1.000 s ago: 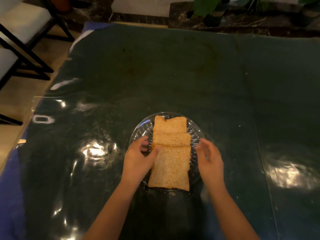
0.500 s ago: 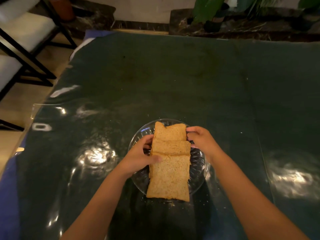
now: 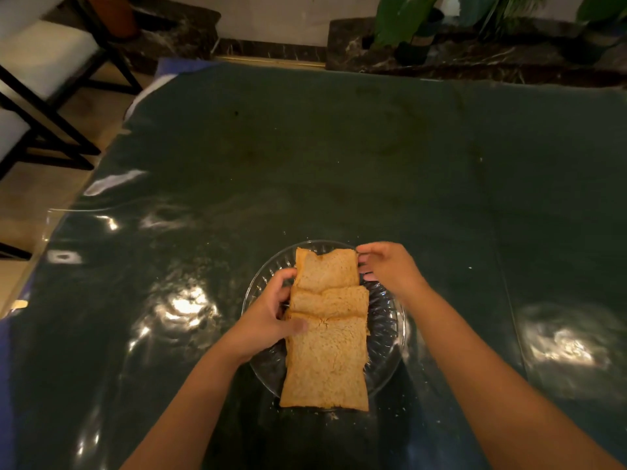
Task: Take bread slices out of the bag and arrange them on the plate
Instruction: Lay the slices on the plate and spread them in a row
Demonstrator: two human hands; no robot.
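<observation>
Bread slices (image 3: 327, 329) overlapping, glass plate (image 3: 390, 337), unlabelled

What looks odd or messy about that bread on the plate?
The nearest slice overhangs the glass plate's near rim onto the table, and its top edge shows a small tear. Crumbs lie scattered around it.
</observation>
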